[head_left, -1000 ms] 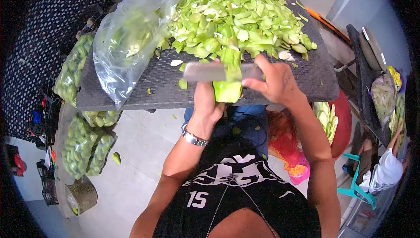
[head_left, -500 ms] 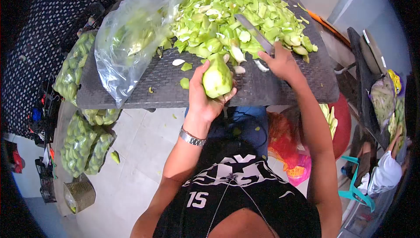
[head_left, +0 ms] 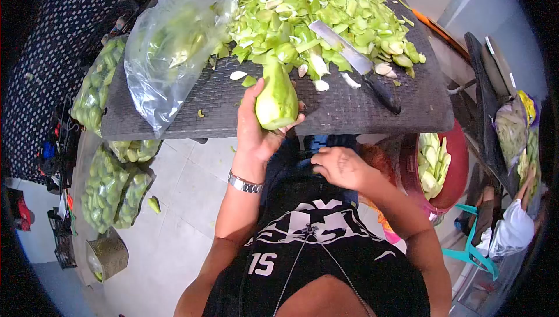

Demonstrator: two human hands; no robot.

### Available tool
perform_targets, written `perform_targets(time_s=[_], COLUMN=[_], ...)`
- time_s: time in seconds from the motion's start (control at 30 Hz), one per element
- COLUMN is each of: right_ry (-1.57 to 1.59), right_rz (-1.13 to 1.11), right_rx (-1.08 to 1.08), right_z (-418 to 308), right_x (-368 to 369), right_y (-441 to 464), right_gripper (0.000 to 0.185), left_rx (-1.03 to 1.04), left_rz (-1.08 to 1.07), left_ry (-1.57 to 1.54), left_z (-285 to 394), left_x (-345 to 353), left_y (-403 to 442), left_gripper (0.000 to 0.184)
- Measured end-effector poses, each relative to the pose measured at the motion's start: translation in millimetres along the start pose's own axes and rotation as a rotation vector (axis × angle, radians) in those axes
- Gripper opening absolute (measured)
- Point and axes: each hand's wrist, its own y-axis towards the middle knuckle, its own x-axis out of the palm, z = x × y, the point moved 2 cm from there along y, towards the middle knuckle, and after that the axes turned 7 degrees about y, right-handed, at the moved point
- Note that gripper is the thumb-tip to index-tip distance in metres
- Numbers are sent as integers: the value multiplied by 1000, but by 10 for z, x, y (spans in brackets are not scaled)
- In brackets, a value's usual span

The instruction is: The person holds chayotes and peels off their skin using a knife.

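Observation:
My left hand point(head_left: 259, 124) is closed round a peeled green chayote point(head_left: 276, 98), held upright at the table's near edge. Low over my lap, my right hand point(head_left: 340, 167) has its fingers curled together; whatever may be in them is hidden. A knife point(head_left: 343, 49) with a broad blade and black handle lies on the dark woven-pattern table point(head_left: 332, 120), its blade tip against a large heap of green peelings point(head_left: 326, 8). Small white and green scraps lie between the chayote and the knife.
A clear plastic bag point(head_left: 169, 55) rests on the table's left side. Filled bags of green vegetables point(head_left: 105, 194) stand on the left floor. To the right, a red tub point(head_left: 457, 171) holds pale cut pieces. Another person point(head_left: 512, 229) sits at far right near a teal stool point(head_left: 469, 247).
My right hand has let go of the knife, now lying on the table, and has moved down to my lap. The chayote in my left hand has shifted slightly left.

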Motion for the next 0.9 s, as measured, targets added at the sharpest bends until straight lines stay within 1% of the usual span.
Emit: perform_targets(time_s=[0.1, 0.17, 0.3, 0.33, 0.4, 0.5, 0.6, 0.63, 0.67, 0.7, 0.73, 0.83, 0.9], right_ry=[-35, -28, -84, -81, -76, -10, 264, 397, 459, 439, 461, 167, -364], right_rz=[-96, -147, -184, -161, -114, -201, -317, -138, 246, 814, 1136, 1166, 1127], right_rx=[98, 94, 74, 66, 44, 74, -30, -95, -24, -10, 183, 273, 204], right_z=[478, 636, 732, 704, 603, 224, -7, -4, 16, 4, -160, 28, 402], right_x=[455, 646, 790, 764, 615, 39, -569, -721, -842, -909, -1088, -1426, -1438], right_y=[57, 86, 148, 140, 129, 48, -75, -89, -57, 2, 36, 37, 121], right_gripper=[25, 28, 32, 30, 25, 19, 21, 25, 23, 23, 32, 50, 57], left_rx=[-5, 6, -13, -17, -21, 12, 39, 44, 39, 39, 33, 12, -11], left_rz=[3, 17, 14, 6, 20, 25, 35, 43, 43, 41, 43, 42, 41], left_ry=[33, 64, 88, 92, 133, 154, 150, 149, 157, 164, 172, 173, 125], left_z=[-12, -3, -32, -34, -19, -8, -3, 2, -2, -2, -5, -18, -33], left_x=[22, 45, -7, -22, -18, -26, -8, -3, -1, 5, 2, 26, -8], left_y=[-38, -48, -52, -56, -74, -100, -106, -109, -109, -101, -106, -112, -99], left_gripper=[50, 51, 53, 53, 52, 49, 48, 48, 48, 48, 48, 48, 51])
